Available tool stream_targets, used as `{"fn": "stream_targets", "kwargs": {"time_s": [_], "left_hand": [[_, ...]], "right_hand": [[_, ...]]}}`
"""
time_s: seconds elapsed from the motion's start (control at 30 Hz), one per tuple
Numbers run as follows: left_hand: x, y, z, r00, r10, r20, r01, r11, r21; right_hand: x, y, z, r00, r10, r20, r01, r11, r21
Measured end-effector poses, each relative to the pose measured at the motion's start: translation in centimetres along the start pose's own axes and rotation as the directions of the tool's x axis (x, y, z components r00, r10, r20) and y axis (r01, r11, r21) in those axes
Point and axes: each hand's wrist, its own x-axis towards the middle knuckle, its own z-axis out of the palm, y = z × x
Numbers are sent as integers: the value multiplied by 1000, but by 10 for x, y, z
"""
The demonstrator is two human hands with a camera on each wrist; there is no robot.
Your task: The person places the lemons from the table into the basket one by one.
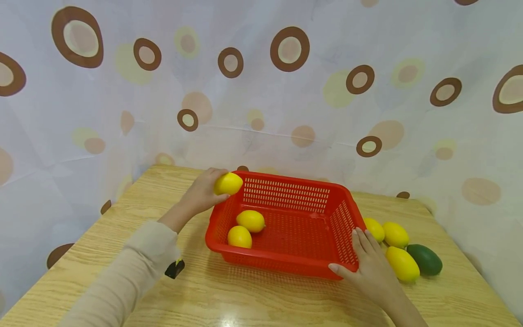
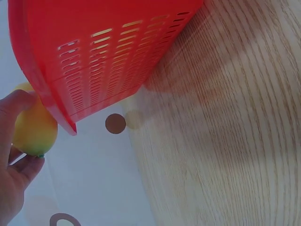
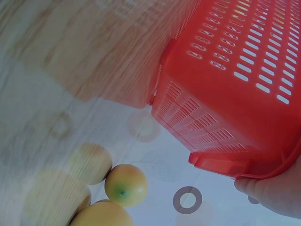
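My left hand (image 1: 203,190) grips a yellow lemon (image 1: 229,184) at the back left rim of a red plastic basket (image 1: 282,264). In the left wrist view the held lemon (image 2: 35,125) shows a small green stem end, beside the outside of the basket rim. Two more lemons, one farther back (image 1: 251,221) and one nearer (image 1: 239,237), lie on the basket floor at its left end. My right hand (image 1: 372,268) holds the basket's front right corner, fingers over the right rim and thumb at the front rim.
Right of the basket, two lemons (image 1: 395,235), a larger yellow mango-like fruit (image 1: 402,264) and a dark green fruit (image 1: 425,260) lie together on the wooden table (image 1: 253,299). A small black and yellow object (image 1: 175,269) lies near my left sleeve. A patterned curtain (image 1: 261,100) hangs behind.
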Motion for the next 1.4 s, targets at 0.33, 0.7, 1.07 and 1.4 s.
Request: {"fn": "stream_targets", "kwargs": {"time_s": [0.33,0.7,1.07,1.4], "left_hand": [[1,5,7,999,47,-7,-47,999,17],[0,15,13,995,53,83,-55,998,22],[-1,20,17,991,61,121,-65,997,32],[-1,28,21,983,86,160,-89,996,15]], "right_hand": [[0,-1,-1,1000,1,0,-1,1000,-11],[0,-1,0,1000,-1,-2,1,1000,3],[0,0,0,1000,0,-3,0,1000,12],[0,0,1,1000,2,-8,-1,1000,16]]}}
